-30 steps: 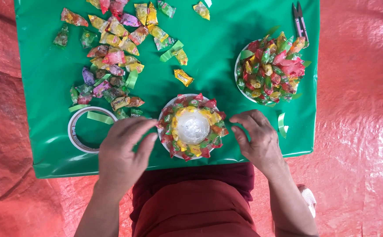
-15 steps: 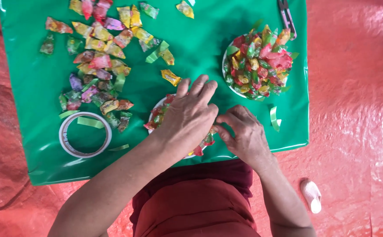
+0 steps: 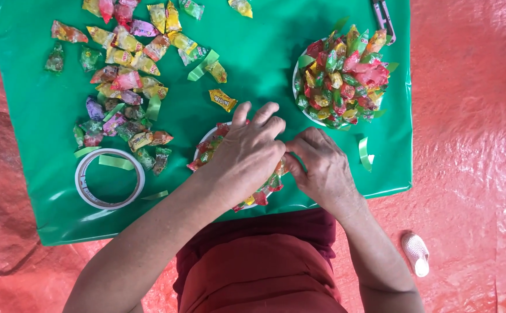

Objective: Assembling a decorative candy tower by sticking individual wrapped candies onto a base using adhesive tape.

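Head view: a white plate ringed with wrapped candies [image 3: 229,165] sits on the green sheet [image 3: 264,69] near its front edge, just in front of the person's lap, and both hands are on it. The left hand [image 3: 250,153] lies palm down across the middle of the plate, fingers stretched toward the far rim and covering most of it; only candy wrappers along the left and lower edges show past it. Whether those fingers grip anything underneath cannot be told. The right hand [image 3: 319,165] is at the plate's right edge, its fingers curled and pinched in against the left hand's fingertips; what they pinch is hidden.

A single yellow candy [image 3: 222,99] lies just beyond the plate. Farther left is a loose spread of wrapped candies [image 3: 125,75] in many colours, with short green tape strips among them. A roll of clear tape [image 3: 109,178] lies flat near the sheet's front left, a green strip inside its ring. To the right, well apart from the hands, a second candy-covered plate [image 3: 343,75] stands fully heaped. Scissors [image 3: 383,17] show at the top right edge. Orange tarpaulin [image 3: 473,145] surrounds the sheet.
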